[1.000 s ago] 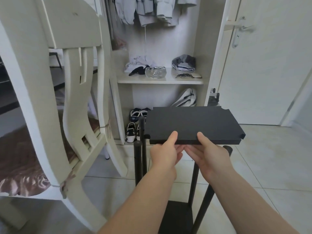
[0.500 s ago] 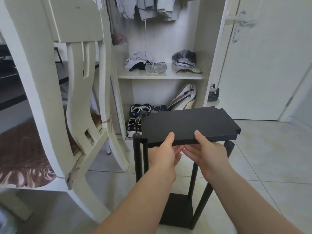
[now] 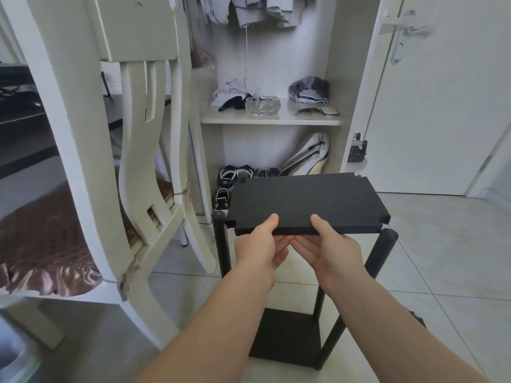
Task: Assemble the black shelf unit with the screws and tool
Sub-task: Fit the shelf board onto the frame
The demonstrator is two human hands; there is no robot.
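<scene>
A white wooden chair (image 3: 74, 139) with a brown satin seat cushion fills the view left of the black shelf panel (image 3: 309, 203). Behind the panel stands an open white wardrobe (image 3: 351, 106), and to the right of that a closed white door (image 3: 442, 120) with a metal lever handle (image 3: 409, 29).

Under the panel stands the frame on the tiled floor: a black base panel (image 3: 287, 338) with black poles rising from it. The near-left pole (image 3: 221, 244) and near-right pole (image 3: 384, 250) end just beside the panel's notched near corners. Whether they touch cannot be told, and the far poles are hidden.

The panel lies flat and almost level. Its long axis runs left to right, and one long edge faces the person.

The left hand (image 3: 260, 250) and right hand (image 3: 329, 252) pinch that near edge side by side, thumbs on top and fingers reaching underneath.

Beyond the panel, a cut-glass bowl (image 3: 262, 105) sits on the wardrobe shelf and sneakers (image 3: 221, 200) lie on its floor. A folded garment's waistband (image 3: 307, 99) carries lettering too small to read.
</scene>
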